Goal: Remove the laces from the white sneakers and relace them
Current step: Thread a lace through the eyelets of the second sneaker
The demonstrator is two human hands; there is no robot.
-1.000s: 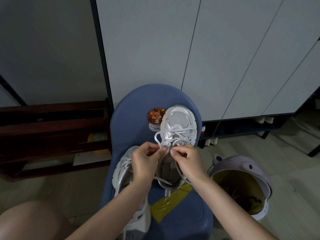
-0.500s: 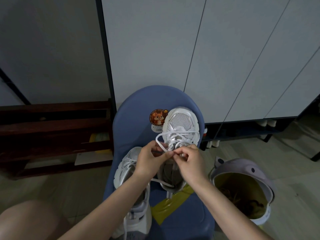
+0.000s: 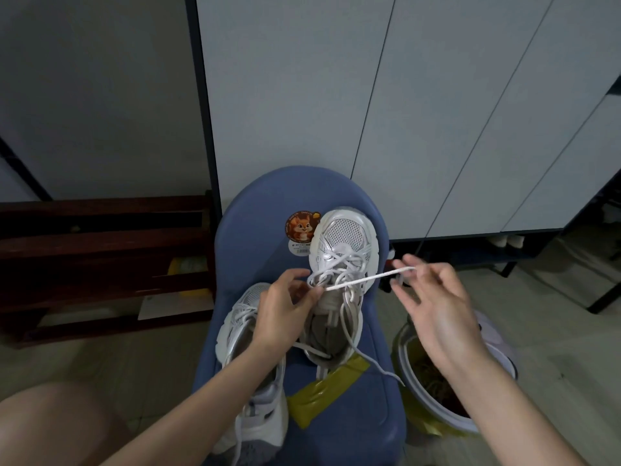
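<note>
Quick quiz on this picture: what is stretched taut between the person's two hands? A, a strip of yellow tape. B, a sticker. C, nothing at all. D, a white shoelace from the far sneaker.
D: the white shoelace runs straight from the left hand across the far sneaker to the fingers of the right hand.

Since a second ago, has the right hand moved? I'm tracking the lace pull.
Yes. The right hand has swung out to the right, off the far sneaker and past the blue chair's edge, drawing the lace taut from the left hand.
</note>
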